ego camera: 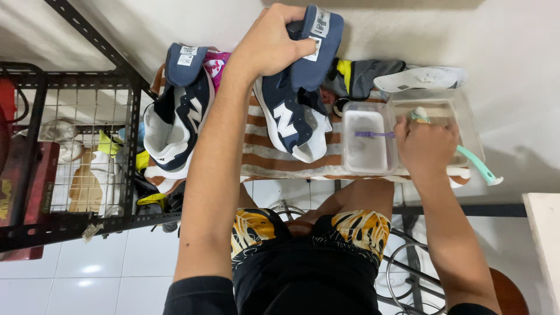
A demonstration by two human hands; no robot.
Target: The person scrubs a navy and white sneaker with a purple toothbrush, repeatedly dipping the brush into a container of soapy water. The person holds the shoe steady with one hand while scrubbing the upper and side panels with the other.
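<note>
Keep the left hand [271,44] clamped on the navy sneaker [294,99] (top centre) while the right hand [426,146], closed around the teal brush [475,163], wets bristles in the clear tray [464,108].

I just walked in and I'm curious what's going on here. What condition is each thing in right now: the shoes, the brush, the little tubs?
Left hand: gripping the navy sneaker's tongue.
Navy sneaker: held, toe down on the striped towel.
Second sneaker: lying on the towel, untouched.
Right hand: closed around the teal brush.
Teal brush: head dipped in a clear tub.
Near tub: open, holds cloudy liquid and a purple brush.
</note>
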